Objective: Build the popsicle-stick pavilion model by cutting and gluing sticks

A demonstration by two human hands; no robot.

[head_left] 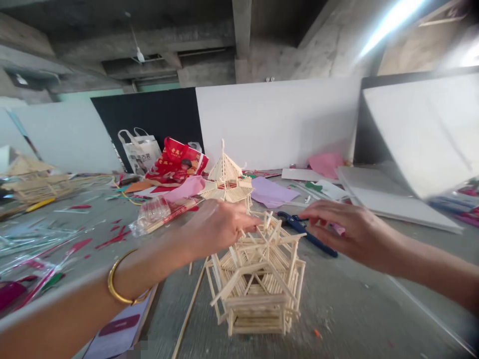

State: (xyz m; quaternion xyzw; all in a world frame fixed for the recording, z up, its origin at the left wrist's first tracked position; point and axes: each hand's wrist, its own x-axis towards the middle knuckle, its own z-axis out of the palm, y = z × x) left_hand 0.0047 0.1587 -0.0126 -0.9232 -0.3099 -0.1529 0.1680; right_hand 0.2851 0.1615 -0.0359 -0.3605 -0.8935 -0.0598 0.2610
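A model pavilion of thin wooden sticks [256, 299], open at the top, stands in front of me on the grey table. My left hand [220, 224], a gold bangle on its wrist, reaches to the model's upper far side. Its fingers are curled at the stick ends there; what they pinch, if anything, is hidden. To the right, my right hand [337, 227] hovers beside the model with curved fingers apart. Dark blue pliers [318, 243] lie by its fingertips, partly covered. Behind the left hand rises a pointed stick roof section [225, 172].
Clear plastic packaging [151, 214] and a long stick [190, 309] are to the left. Red scraps [116, 237] litter the table. At the back are a red bag [177, 162], purple paper [273, 192] and white boards [396, 199]. Another stick model [33, 182] sits far left.
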